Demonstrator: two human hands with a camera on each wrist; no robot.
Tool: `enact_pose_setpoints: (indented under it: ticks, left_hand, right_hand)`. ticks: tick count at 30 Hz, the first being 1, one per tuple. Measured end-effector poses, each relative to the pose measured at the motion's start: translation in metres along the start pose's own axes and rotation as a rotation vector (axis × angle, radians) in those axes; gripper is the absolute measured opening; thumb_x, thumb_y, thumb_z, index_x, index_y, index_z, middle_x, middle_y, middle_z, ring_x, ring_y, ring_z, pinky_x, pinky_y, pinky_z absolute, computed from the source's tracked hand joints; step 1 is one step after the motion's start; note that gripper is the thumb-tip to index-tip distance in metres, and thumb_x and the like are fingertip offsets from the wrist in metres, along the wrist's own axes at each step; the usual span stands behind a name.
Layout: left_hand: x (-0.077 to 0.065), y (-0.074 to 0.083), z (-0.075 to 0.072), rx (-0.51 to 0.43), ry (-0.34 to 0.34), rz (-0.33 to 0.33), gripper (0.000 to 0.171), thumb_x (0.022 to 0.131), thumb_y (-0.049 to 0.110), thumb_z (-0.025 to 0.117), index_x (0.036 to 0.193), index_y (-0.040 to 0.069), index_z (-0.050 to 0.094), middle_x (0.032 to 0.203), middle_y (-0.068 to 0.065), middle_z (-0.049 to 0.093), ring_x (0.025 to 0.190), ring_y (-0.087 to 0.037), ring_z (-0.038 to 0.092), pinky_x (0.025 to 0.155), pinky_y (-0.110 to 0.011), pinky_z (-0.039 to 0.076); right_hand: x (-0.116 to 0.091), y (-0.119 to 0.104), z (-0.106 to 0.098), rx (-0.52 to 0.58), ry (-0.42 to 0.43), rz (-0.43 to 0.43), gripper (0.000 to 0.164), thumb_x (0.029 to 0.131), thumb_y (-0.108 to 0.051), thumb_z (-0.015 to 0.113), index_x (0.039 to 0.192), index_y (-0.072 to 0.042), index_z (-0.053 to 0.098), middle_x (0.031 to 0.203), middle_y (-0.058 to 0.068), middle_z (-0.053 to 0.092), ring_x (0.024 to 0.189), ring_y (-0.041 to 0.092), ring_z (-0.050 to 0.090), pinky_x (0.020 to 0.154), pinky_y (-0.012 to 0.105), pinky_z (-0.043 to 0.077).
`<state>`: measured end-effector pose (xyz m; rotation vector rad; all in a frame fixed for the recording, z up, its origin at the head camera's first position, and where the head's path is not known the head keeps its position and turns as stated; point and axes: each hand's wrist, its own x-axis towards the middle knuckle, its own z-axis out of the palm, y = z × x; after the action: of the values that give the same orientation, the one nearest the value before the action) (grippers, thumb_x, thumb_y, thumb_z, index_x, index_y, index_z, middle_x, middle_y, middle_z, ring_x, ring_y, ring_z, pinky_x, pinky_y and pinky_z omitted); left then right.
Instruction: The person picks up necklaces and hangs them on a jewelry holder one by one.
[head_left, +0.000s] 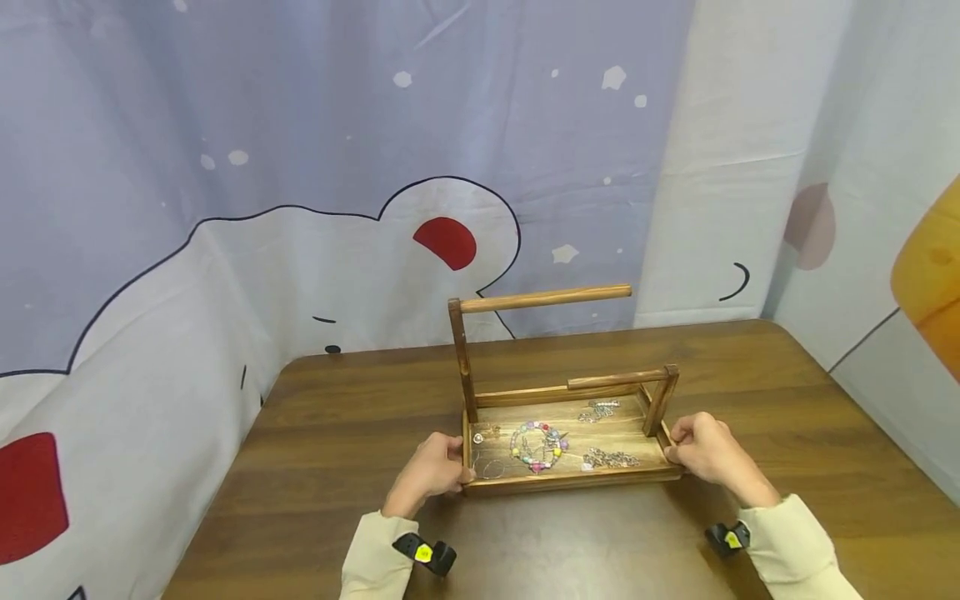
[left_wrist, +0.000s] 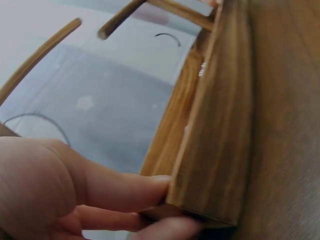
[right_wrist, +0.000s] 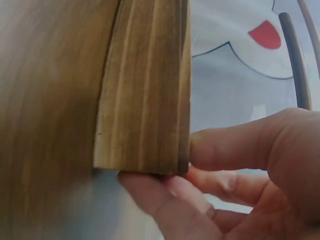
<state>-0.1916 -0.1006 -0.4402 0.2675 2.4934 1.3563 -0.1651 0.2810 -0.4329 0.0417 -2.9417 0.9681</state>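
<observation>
"Which jewellery is unclear on the wooden tray [head_left: 573, 483]?"

"Near its front right corner, the silver chain [head_left: 611, 459] is too small to tell link from link. By the left edge, the round trinket [head_left: 478, 438] is too tiny to name."

"And the left hand [head_left: 431, 468]?"

"One fingertip [left_wrist: 172, 229] blurs at the tray's front left corner in the left wrist view, and the picture's left edge crops the hand."

"The right hand [head_left: 708, 450]?"

"Cut off at its wrist view's right edge; there the tray's front wall hides the jewellery."

"The table [head_left: 337, 442]?"

"Its near edge lies below the head view, which crops both sleeves [head_left: 378, 558] too."
</observation>
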Motion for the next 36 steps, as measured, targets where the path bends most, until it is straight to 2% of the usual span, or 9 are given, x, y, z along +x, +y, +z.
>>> enact_pose_setpoints:
  ticks: [2,9,12,15,20,24,31,36]
  left_hand:
    - [0.000,0.002,-0.001,-0.027,-0.018,-0.038,0.057,0.071,-0.009,0.062,0.126,-0.014,0.044,0.066,-0.005,0.059,0.051,-0.011,0.053,0.048,-0.028,0.050]
    - [0.003,0.009,-0.005,-0.027,-0.031,-0.051,0.053,0.072,-0.010,0.061,0.123,-0.012,0.048,0.069,-0.009,0.060,0.053,-0.013,0.054,0.049,-0.029,0.051]
    - [0.004,0.011,-0.007,-0.022,-0.032,-0.049,0.049,0.072,-0.010,0.061,0.120,-0.011,0.052,0.069,-0.009,0.061,0.054,-0.013,0.055,0.050,-0.029,0.051]
    - [0.004,0.013,-0.008,-0.012,-0.022,-0.055,0.047,0.071,-0.011,0.061,0.117,-0.010,0.054,0.068,-0.008,0.060,0.053,-0.013,0.055,0.050,-0.029,0.052]
    - [0.002,0.013,-0.004,0.007,-0.035,-0.059,0.048,0.070,-0.011,0.061,0.117,-0.011,0.054,0.066,-0.008,0.059,0.051,-0.013,0.055,0.050,-0.030,0.053]
    - [0.001,0.013,0.000,0.016,-0.028,-0.065,0.047,0.069,-0.012,0.061,0.116,-0.012,0.054,0.066,-0.007,0.057,0.052,-0.014,0.055,0.049,-0.029,0.053]
    - [-0.003,0.012,0.004,0.023,-0.037,-0.069,0.048,0.067,-0.014,0.060,0.114,-0.011,0.055,0.064,-0.008,0.059,0.051,-0.014,0.056,0.049,-0.030,0.053]
    - [-0.001,0.018,0.002,0.042,-0.016,-0.069,0.049,0.068,-0.013,0.060,0.116,-0.012,0.053,0.066,-0.011,0.061,0.051,-0.015,0.057,0.049,-0.029,0.052]
  right_hand:
    - [0.002,-0.001,-0.001,-0.011,-0.013,0.015,0.010,0.065,-0.004,0.065,0.069,-0.005,0.056,0.060,0.000,0.049,0.057,0.015,0.046,0.052,0.028,0.037]
    - [0.012,-0.009,-0.006,-0.064,-0.098,0.045,0.032,0.060,-0.001,0.058,0.054,-0.016,0.030,0.050,-0.006,0.027,0.046,0.010,0.030,0.044,0.023,0.023]
    - [0.018,-0.014,-0.008,-0.063,-0.131,0.055,0.036,0.059,0.002,0.053,0.052,-0.018,0.024,0.047,-0.008,0.022,0.040,0.008,0.031,0.040,0.021,0.026]
    - [0.022,-0.015,-0.009,-0.053,-0.155,0.070,0.035,0.058,0.003,0.051,0.052,-0.018,0.024,0.047,-0.008,0.023,0.038,0.008,0.038,0.039,0.021,0.034]
    - [0.018,-0.013,-0.012,-0.013,-0.198,0.103,0.037,0.062,0.004,0.056,0.054,-0.017,0.027,0.049,-0.005,0.027,0.041,0.013,0.051,0.042,0.025,0.045]
    - [0.014,-0.009,-0.012,0.037,-0.212,0.100,0.040,0.065,0.007,0.057,0.054,-0.017,0.027,0.051,-0.005,0.025,0.043,0.014,0.051,0.045,0.028,0.050]
    - [0.008,-0.006,-0.009,0.017,-0.217,0.110,0.039,0.069,0.004,0.063,0.057,-0.014,0.030,0.053,-0.001,0.034,0.043,0.015,0.054,0.045,0.027,0.048]
    - [0.012,-0.013,-0.019,-0.069,-0.230,0.022,0.040,0.071,-0.002,0.064,0.052,-0.015,0.031,0.046,-0.005,0.032,0.042,0.009,0.038,0.044,0.024,0.032]
